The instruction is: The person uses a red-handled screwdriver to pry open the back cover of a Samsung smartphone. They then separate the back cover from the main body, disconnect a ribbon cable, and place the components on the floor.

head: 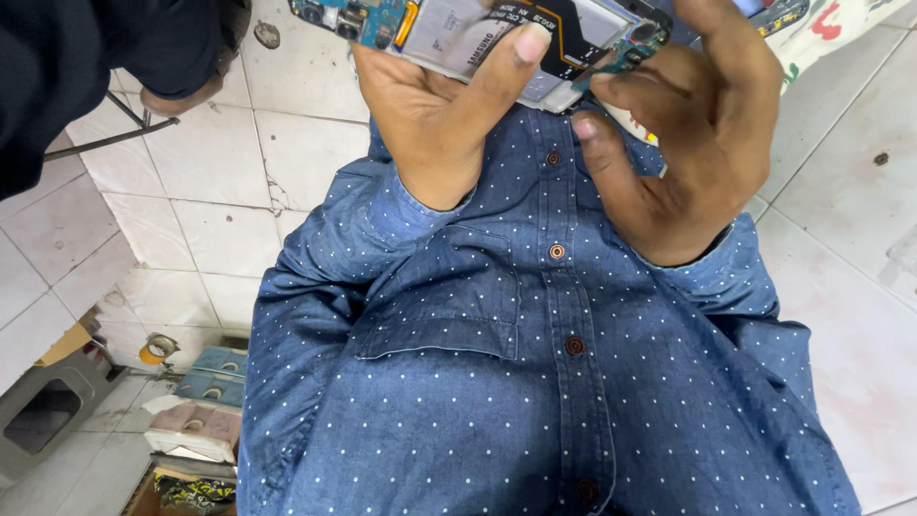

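Observation:
An opened phone (449, 29) with its back cover off shows a silver battery, a blue circuit board and a black-and-orange flex cable. It sits at the top edge of the head view, partly cut off. My left hand (430, 115) grips it from below, thumb pressed on the battery. My right hand (697, 134) is at the phone's right end, with thumb and fingertips pinched around the small board parts there. Both hands are held up in front of my blue dotted shirt (535, 382).
White floor tiles (210, 162) lie all around. Another person's dark clothing and a foot (181, 91) are at top left. A stack of small trays (201, 420), a tape roll (158, 346) and a grey bin (48, 411) stand at bottom left. A patterned cloth (831, 29) lies at top right.

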